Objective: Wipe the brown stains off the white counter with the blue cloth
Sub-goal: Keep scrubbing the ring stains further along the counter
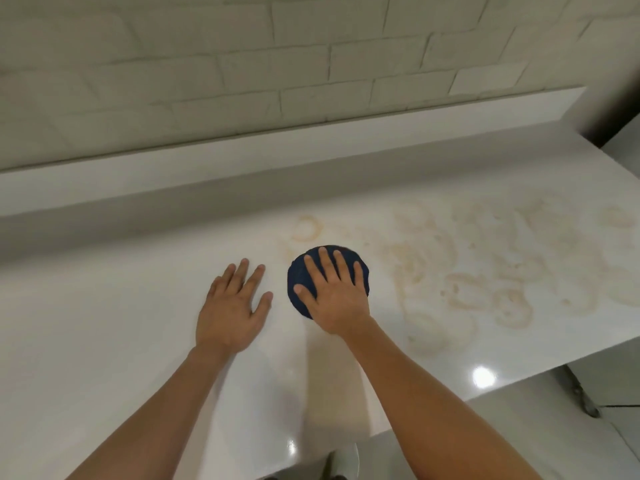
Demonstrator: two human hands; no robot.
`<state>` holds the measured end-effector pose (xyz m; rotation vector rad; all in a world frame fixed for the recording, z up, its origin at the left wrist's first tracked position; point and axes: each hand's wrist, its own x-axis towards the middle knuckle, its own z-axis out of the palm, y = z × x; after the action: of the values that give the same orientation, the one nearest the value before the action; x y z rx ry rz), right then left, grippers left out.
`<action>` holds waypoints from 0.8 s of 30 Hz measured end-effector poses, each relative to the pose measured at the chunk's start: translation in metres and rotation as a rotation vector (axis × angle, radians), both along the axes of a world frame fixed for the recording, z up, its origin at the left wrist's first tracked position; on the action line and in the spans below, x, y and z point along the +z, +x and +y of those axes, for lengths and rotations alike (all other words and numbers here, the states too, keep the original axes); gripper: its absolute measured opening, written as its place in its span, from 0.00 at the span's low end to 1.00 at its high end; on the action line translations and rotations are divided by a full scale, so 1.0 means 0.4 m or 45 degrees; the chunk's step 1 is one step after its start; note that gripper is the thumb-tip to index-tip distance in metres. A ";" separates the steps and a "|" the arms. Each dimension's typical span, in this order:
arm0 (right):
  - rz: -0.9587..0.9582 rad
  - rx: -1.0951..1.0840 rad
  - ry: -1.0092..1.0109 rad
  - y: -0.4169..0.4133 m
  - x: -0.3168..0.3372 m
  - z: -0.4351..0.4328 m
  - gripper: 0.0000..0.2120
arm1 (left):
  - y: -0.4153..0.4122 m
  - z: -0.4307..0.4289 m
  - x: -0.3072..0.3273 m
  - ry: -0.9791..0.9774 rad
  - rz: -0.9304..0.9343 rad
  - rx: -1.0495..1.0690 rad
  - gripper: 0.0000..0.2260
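A dark blue cloth (302, 282), bunched into a round pad, lies on the white counter (114, 327). My right hand (334, 292) presses flat on it with straight, spread fingers and covers most of it. My left hand (232, 306) rests flat on the bare counter just left of the cloth, fingers spread, holding nothing. Brown stains (485, 278) smear in loops and rings across the counter to the right of the cloth. One ring-shaped stain (306, 228) sits just beyond the cloth.
A raised white ledge (242, 161) runs along the back of the counter under a white brick wall (242, 64). The counter ends at a front edge (519, 379) on the right, with the floor below. A ceiling-light glare (483, 376) shines near that edge.
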<state>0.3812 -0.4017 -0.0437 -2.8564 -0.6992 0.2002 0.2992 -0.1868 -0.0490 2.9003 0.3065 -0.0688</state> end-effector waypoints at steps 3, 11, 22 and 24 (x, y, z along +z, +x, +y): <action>-0.041 0.000 0.027 -0.060 0.003 -0.011 0.32 | 0.015 0.013 0.004 -0.001 -0.008 -0.044 0.29; -0.004 -0.125 0.022 -0.119 -0.006 -0.055 0.32 | 0.095 0.071 0.007 0.041 -0.001 -0.156 0.29; 0.133 -0.224 -0.114 0.007 0.028 0.095 0.32 | 0.083 0.069 0.025 -0.012 -0.033 -0.172 0.29; 0.110 -0.154 -0.095 -0.023 0.025 0.103 0.32 | 0.083 0.071 0.024 -0.027 -0.043 -0.171 0.28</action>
<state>0.3718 -0.3606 -0.0336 -2.9284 -0.5116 0.3352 0.3322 -0.1585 -0.0394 2.8942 0.1037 -0.0445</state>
